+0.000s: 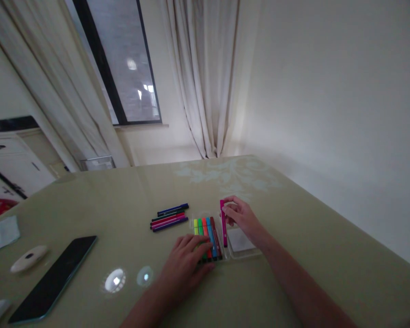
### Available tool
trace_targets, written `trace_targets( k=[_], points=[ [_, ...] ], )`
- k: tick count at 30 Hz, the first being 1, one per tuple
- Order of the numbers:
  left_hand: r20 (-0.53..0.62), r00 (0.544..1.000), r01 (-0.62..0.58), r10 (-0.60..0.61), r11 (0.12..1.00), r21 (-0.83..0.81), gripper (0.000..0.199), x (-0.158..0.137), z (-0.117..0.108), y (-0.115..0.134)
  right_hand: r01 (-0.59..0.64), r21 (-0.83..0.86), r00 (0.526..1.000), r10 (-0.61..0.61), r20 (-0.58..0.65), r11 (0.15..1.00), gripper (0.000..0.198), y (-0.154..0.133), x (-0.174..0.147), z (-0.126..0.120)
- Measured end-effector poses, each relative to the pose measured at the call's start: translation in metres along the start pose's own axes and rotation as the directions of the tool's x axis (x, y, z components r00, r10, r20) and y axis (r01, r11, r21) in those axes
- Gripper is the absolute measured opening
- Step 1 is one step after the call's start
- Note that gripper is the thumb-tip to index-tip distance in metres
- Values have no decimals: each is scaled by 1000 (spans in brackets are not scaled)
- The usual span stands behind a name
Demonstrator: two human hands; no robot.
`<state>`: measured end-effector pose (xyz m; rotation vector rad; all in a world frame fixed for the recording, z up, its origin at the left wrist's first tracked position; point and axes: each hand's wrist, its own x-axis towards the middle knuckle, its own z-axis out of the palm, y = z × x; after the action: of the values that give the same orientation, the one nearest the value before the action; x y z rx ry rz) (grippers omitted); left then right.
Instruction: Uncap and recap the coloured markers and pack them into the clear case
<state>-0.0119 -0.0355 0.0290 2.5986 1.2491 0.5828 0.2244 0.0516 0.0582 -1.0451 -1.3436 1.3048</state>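
Note:
A clear plastic marker case (241,250) lies on the pale green table (294,255). Several markers (207,233) in yellow, green, orange, blue and dark red lie side by side in it. My right hand (241,217) grips a magenta marker (223,224) by its far end, its length resting along the right side of the row. My left hand (184,264) lies flat on the near ends of the markers in the case. A loose group of several markers (169,217) lies on the table to the left of the case.
A dark phone (54,278) and a white oval object (29,258) lie at the left. White paper (0,233) sits at the far left edge. A wall runs along the table's right side; window and curtains stand behind.

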Motion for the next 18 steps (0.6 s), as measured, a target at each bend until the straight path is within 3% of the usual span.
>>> trace_targets(
  k=[4, 7, 12, 15, 18],
  points=[
    [-33, 999, -2, 2, 1000, 21, 43, 0, 2, -3, -29, -135, 993, 45, 112, 990, 41, 15, 2, -2],
    [-22, 999, -36, 38, 997, 71, 53, -1, 7, -4, 37, -284, 990, 3, 139, 958, 32, 27, 3, 1],
    [39, 995, -99, 94, 986, 135, 65, -4, 15, 0, 154, -550, 988, -113, 107, 821, 26, 30, 1, 5],
    [51, 997, -67, 61, 989, 130, 62, -4, 16, 4, 183, -673, 983, -157, 100, 716, 22, 27, -2, 8],
    [54, 998, -23, 17, 992, 121, 57, -1, 15, 9, 179, -726, 984, -132, 122, 664, 18, 27, -4, 12]
  ],
)
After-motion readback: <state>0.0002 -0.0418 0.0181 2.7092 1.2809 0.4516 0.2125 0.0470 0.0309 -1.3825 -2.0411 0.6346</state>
